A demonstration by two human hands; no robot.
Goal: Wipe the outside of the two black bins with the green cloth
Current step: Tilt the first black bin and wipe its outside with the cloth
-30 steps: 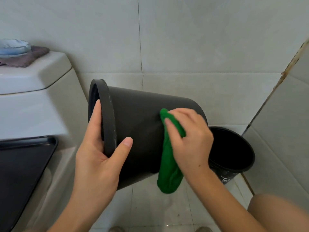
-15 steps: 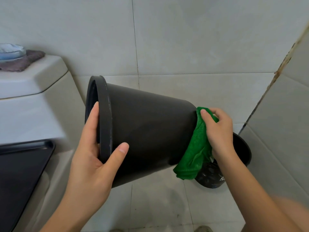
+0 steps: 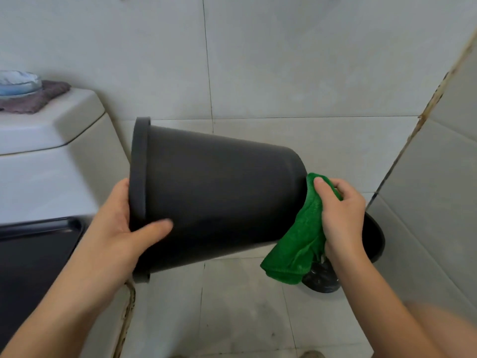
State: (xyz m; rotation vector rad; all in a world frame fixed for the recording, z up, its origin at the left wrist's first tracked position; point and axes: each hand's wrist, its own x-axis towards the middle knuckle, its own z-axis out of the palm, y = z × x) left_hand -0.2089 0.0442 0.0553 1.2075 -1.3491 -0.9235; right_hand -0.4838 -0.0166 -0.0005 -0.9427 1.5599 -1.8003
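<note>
The black bin, seemingly light rigid plastic, lies sideways, left hand fingers gripping its rim at 9 o'clock, right hand pinching the limp green cloth against its base at 3 o'clock.

Open floor below held bin; hemmed by toilet left, second bin and wall right.

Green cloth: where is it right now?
In the head view the green cloth is right of centre, gripped by the right hand against the base end of the tipped black bin, hanging in front of the second bin on the floor.
</note>
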